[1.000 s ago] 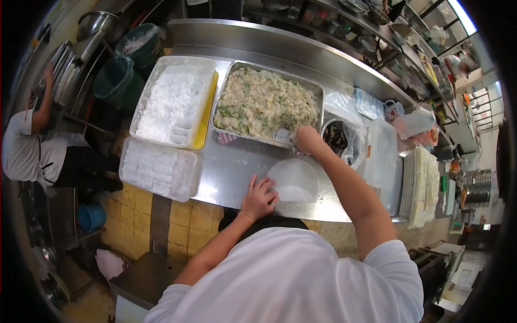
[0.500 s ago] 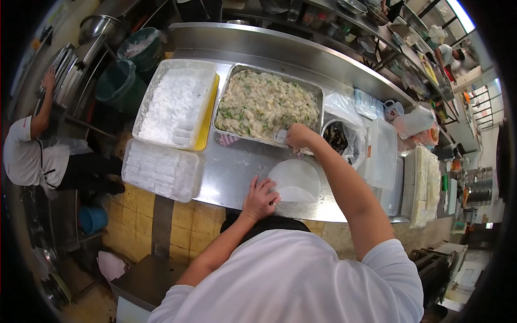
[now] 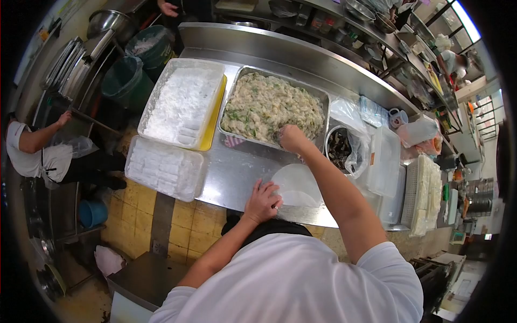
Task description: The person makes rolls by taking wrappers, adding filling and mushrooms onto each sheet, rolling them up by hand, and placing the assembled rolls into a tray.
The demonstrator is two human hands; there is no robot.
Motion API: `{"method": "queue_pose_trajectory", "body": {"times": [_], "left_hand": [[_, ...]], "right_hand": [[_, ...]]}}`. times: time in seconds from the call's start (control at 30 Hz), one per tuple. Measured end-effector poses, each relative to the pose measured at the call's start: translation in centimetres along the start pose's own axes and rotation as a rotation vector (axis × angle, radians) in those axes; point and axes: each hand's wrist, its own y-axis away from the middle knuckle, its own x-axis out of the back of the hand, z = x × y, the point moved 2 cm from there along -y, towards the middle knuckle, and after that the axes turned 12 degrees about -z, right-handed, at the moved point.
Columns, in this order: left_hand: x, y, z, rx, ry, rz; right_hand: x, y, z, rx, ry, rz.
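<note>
Mixture [image 3: 272, 105], pale with green bits, fills the metal tray [image 3: 328, 116] on the steel surface [image 3: 229, 172] in the head view. The right hand [image 3: 292, 138] has shifted leftward along the tray's near side, away from its right-hand corner, so its fingers are at another part of the mixture. Those fingers are curled inward; whatever may lie between them is hidden, and I can't tell whether they grip anything.

The left hand [image 3: 263, 203] has stayed nearly where it was, fingers open and slightly bent, the tips at the left edge of a round whitish sheet [image 3: 296, 185]. That sheet lies flat between the person and the tray; whether it is single or stacked is unclear. With no mixture visible on it, the activity looks centred on the tray.

Left of the tray, one container [image 3: 180, 102] holds white powder, and a nearer container [image 3: 164, 167] holds white, roll-like pieces. Just right of the tray, a round container [image 3: 339, 148] holds dark pieces. Off to the left, a co-worker's hand [image 3: 64, 118] has come down from the stacked metal trays [image 3: 63, 67]; another person's hand [image 3: 168, 8] has appeared beyond the far edge.
</note>
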Motion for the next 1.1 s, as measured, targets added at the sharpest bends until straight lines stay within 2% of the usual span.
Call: {"method": "queue_pose_trajectory", "body": {"times": [0.1,0.17,0.33,0.43,0.53,0.63,0.73,0.8,0.93,1.03,1.1], "left_hand": [[0.0,0.1,0.1,0.002,0.005,0.003],[0.1,0.0,0.1,0.001,0.001,0.008],[0.0,0.1,0.1,-0.010,-0.013,0.023],[0.1,0.0,0.1,-0.017,-0.021,0.037],[0.0,0.1,0.1,-0.009,-0.007,0.016],[0.0,0.1,0.0,-0.001,0.004,0.001],[0.0,0.1,0.1,0.000,0.005,0.002],[-0.1,0.1,0.0,-0.002,0.002,0.004],[-0.2,0.2,0.0,-0.003,0.006,-0.002],[-0.2,0.1,0.0,-0.005,0.000,0.001],[-0.2,0.3,0.0,-0.007,-0.006,0.001]], "right_hand": [[-1.4,-1.4,0.2,0.163,0.221,-0.114],[-1.5,-1.8,0.6,0.173,0.239,-0.118],[-0.4,0.4,-1.0,-0.128,-0.139,0.096],[-1.4,-1.7,-0.2,0.031,0.106,-0.040],[-0.6,-1.8,0.4,0.095,0.192,-0.219],[-0.8,-1.8,-0.1,0.177,0.428,-0.330],[2.0,-0.8,-0.3,0.079,0.051,-0.336],[3.3,-0.6,0.5,0.131,-0.056,-0.339],[2.5,-0.5,0.2,-0.013,-0.210,-0.336],[2.6,0.7,-0.6,0.086,-0.339,-0.221],[3.5,0.9,0.4,0.030,-0.454,-0.242]]}}
